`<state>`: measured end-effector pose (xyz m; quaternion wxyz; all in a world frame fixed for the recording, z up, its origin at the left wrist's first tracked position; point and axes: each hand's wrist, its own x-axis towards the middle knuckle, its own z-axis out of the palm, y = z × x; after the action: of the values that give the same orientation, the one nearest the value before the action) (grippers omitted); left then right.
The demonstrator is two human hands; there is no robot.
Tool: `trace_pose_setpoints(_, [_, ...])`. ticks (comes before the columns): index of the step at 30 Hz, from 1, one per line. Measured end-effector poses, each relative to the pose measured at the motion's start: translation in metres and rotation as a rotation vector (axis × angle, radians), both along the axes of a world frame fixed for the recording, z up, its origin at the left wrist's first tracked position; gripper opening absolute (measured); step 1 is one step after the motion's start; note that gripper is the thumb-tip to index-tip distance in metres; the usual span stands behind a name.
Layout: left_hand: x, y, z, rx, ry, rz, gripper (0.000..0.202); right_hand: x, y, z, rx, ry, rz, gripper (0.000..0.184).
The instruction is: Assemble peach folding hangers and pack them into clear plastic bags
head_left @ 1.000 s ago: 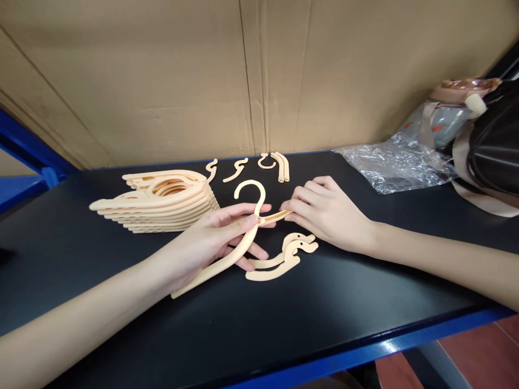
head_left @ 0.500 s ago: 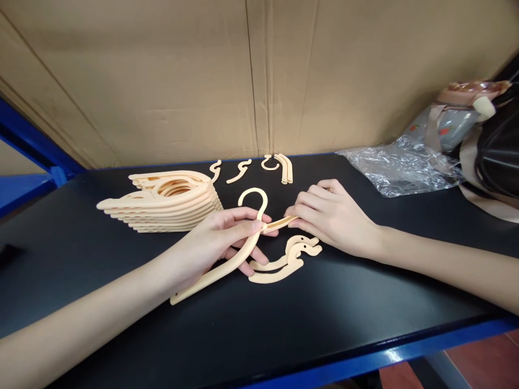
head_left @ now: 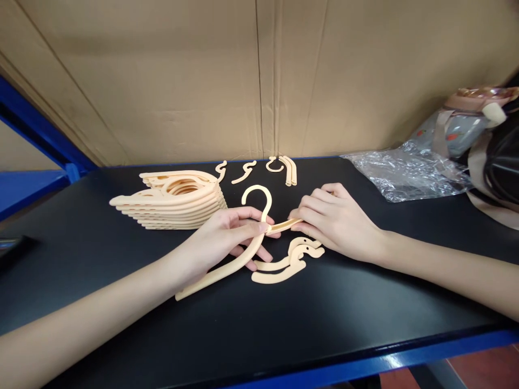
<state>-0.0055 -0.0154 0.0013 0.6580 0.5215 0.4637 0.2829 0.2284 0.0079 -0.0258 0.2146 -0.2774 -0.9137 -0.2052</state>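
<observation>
While left hand [head_left: 221, 237] and right hand [head_left: 336, 221] pinch it | hanger [head_left: 214, 276]: cream plastic, round hook

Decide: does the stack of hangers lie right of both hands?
No, the stack of hangers lies left of the left hand and right hand, which grip one hanger between them.

Black table [head_left: 292, 324] with a blue front edge, as we saw it.
We found a stack of cream hangers [head_left: 174, 204] lying at its back left. Small loose hook pieces [head_left: 244, 172] and a pair of curved bars [head_left: 291, 170] lay near the far edge, two curved hanger arms [head_left: 279, 271] lay together mid-table, and a crumpled clear plastic bag [head_left: 405, 172] sat at the right.
</observation>
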Motion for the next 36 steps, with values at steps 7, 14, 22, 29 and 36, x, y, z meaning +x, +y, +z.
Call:
trace_pose_setpoints(7, [0.0014, -0.0003, 0.0008, 0.019, 0.028, 0.022, 0.018, 0.0004, 0.0013, -0.0002, -0.119, 0.063, -0.047, 0.026])
trace_pose_setpoints(14, [0.0013, -0.0012, 0.0003, 0.016, 0.021, 0.034, 0.015, 0.0009, 0.0013, 0.0006, -0.095, 0.079, -0.008, 0.027])
trace_pose_setpoints(22, [0.0015, -0.0009, 0.0022, 0.011, 0.063, 0.036, 0.016, -0.0001, -0.0024, 0.0025, 0.028, 0.032, 0.008, 0.031])
trace_pose_setpoints(29, [0.0009, -0.0004, 0.0028, 0.020, 0.084, 0.035, 0.015, 0.0007, -0.0034, 0.0020, 0.147, -0.035, 0.020, 0.032])
trace_pose_setpoints(36, [0.0030, -0.0011, 0.0026, 0.047, 0.084, 0.052, 0.015, 0.0022, -0.0044, 0.0019, 0.176, -0.049, 0.033, 0.032])
